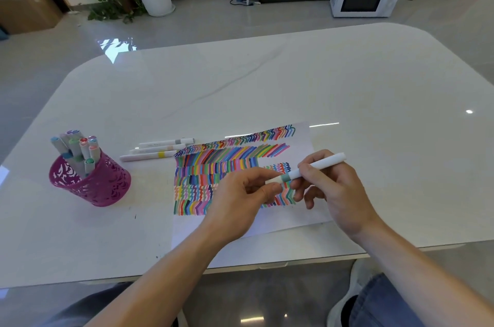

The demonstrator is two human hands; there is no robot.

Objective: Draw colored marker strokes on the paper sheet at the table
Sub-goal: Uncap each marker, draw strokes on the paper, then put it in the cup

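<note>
A white paper sheet lies on the table in front of me, covered with rows of colored strokes and zigzags. My right hand grips a white marker with a teal band, held slanted over the sheet's right part. My left hand pinches the cap end of that same marker between thumb and fingers. Both hands hover just above the drawn rows and hide some of the strokes.
A magenta cut-out pen cup holding several markers stands at the left. Three loose white markers lie left of the sheet's top corner. The white table has its front edge close to my knees.
</note>
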